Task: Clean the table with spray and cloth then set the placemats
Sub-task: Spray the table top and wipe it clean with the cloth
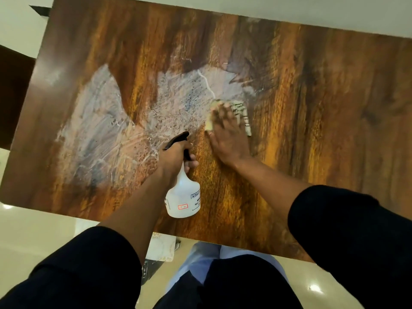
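A dark wooden table (312, 108) fills the view, with wet, streaky spray marks (107, 121) across its left and middle. My left hand (176, 156) grips a white spray bottle (184, 197) by its black trigger head, nozzle pointing away over the table. My right hand (229, 139) lies flat with straight fingers on a pale yellow-green cloth (242, 115), pressing it onto the table just right of the wet patch. The cloth is blurred and mostly under my fingers.
A dark chair (13, 97) stands at the table's left end. Below the near table edge lies a pale patterned mat-like item (159, 248) over the glossy tiled floor (33, 230). A white wall runs behind the far edge.
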